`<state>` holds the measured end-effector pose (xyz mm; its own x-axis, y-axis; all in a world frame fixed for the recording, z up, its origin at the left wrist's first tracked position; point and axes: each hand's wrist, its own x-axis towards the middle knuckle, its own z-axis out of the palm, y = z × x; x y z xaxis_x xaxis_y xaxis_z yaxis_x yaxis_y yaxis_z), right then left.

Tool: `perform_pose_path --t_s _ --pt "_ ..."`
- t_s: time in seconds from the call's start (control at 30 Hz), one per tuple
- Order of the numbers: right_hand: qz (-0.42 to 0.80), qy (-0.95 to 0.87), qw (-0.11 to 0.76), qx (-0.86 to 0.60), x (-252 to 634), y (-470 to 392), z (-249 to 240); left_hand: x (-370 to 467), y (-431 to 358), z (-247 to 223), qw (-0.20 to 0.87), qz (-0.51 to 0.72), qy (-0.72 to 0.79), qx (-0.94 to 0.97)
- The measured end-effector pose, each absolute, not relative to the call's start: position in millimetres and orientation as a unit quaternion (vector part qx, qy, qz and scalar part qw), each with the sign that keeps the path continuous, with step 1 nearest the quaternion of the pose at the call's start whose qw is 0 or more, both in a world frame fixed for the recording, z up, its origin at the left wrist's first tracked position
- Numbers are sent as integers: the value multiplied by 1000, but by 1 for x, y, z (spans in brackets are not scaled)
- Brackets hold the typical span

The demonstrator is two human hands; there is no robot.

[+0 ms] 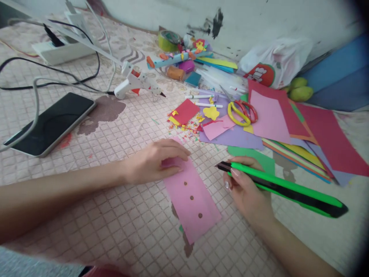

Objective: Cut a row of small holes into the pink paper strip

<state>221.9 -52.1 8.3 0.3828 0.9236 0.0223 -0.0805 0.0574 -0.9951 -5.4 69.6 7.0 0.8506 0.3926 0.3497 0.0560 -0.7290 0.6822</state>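
Note:
A pink paper strip [198, 200] with three small dark round holes lies on the quilted cloth [138, 215]. My left hand [158, 161] rests over the strip's far end, fingers bent and apart from the thumb, with nothing gripped between them. Held in my right hand [249, 188] is a green and black cutter [288, 188], its dark tip pointing left toward the strip without touching it. A green paper piece [266, 157] lies partly behind that hand.
Scissors [243, 113], markers [203, 97] and coloured papers [271, 115] spread at the back right. A white glue gun [138, 82], phone [54, 123], cables and a power strip [60, 50] occupy the left. A plastic bag [276, 61] sits near the wall.

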Motion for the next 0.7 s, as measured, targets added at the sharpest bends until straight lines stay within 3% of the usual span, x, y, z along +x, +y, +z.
perform_pose_path --t_s 0.23,0.47,0.57,0.7 --pt "370 -411 618 -559 232 -62 11 -11 77 1 268 97 51 957" --pt "275 -420 657 -562 245 -56 24 -2 59 3 200 200 86 955" --pt "265 -421 662 -561 246 -55 26 1 45 11 248 226 74 939" --pt "291 -434 635 -569 245 -56 20 11 21 15 353 141 37 924"
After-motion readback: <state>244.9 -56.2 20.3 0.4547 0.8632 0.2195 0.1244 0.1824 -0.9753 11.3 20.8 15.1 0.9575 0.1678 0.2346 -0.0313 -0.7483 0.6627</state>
